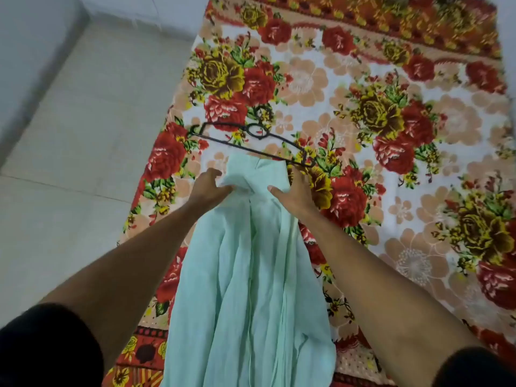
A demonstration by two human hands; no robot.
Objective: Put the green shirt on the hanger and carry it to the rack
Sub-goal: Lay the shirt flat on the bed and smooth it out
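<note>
A pale green shirt point(248, 263) lies lengthwise on the flowered bed, its collar end pointing away from me. A black hanger point(252, 141) rests flat on the bedspread just past the collar, its lower bar touching or slipping under the shirt's top edge. My left hand point(208, 187) pinches the fabric at the left of the collar. My right hand point(294, 192) grips the shirt's right shoulder close to the hanger's right end.
The bed is covered by a bedspread point(391, 113) with red and yellow roses. A pale tiled floor point(78, 129) runs along the bed's left side, with a wall point(28, 37) at the far left. No rack is in view.
</note>
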